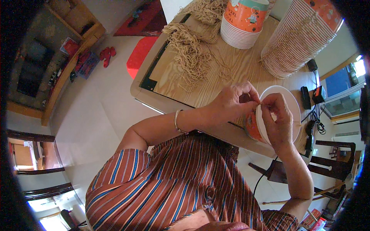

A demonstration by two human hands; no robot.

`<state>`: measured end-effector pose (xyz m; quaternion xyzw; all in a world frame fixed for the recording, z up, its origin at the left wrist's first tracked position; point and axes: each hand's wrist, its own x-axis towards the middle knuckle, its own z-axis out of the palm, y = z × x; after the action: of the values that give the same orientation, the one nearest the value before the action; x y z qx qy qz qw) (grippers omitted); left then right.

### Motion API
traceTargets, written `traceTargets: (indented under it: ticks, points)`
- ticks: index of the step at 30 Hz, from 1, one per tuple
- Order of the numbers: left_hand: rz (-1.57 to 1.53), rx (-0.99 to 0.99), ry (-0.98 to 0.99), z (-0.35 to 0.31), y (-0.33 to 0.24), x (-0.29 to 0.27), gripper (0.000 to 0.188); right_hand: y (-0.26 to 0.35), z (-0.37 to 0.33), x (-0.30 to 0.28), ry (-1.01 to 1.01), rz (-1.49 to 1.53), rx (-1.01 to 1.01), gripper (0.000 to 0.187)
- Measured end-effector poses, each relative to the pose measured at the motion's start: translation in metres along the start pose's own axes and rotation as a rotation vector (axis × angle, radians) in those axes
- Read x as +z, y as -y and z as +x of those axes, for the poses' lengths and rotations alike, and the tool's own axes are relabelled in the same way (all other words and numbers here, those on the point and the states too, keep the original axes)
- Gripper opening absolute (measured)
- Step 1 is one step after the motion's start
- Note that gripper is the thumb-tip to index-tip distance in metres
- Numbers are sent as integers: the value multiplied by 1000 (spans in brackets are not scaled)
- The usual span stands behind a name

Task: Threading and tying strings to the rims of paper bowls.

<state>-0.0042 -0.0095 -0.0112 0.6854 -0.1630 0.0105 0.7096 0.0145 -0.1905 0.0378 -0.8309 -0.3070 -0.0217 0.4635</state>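
- The left hand (239, 101), with a pale metal bangle (177, 121) at its wrist, has thumb and index fingertips drawn together at the bucket's rim.
- The right hand (279, 117) meets it there, its thumb and index tips close together too — whatever they pinch is too small to tell.
- Under the hands, near the table's edge, is a round paper bucket (291, 111), white inside and orange outside, its open mouth showing.
- Beyond the left hand, loose tan twine (190, 52) lies tangled on the light wood-grain table (163, 73).
- Farther back stands a short stack of orange-and-white paper buckets (241, 37); right of it, a taller stack (278, 61) — twine strands along its side.
- Black power adapters (305, 97) lie right of the bucket.
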Motion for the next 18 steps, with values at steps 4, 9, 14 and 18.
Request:
traceTargets:
  ticks: [4,9,14,18]
  points:
    - [37,-4,-23,1,-2,1,23,-4,1,-1,-5,94,170,16]
    - [32,36,-53,-1,-1,4,20,-8,3,-1,55,164,259,17]
    - [100,76,-53,-1,0,4,18,-12,3,-2,64,113,246,9]
    - [63,-13,-73,-1,-1,6,19,-6,6,-4,91,177,327,6]
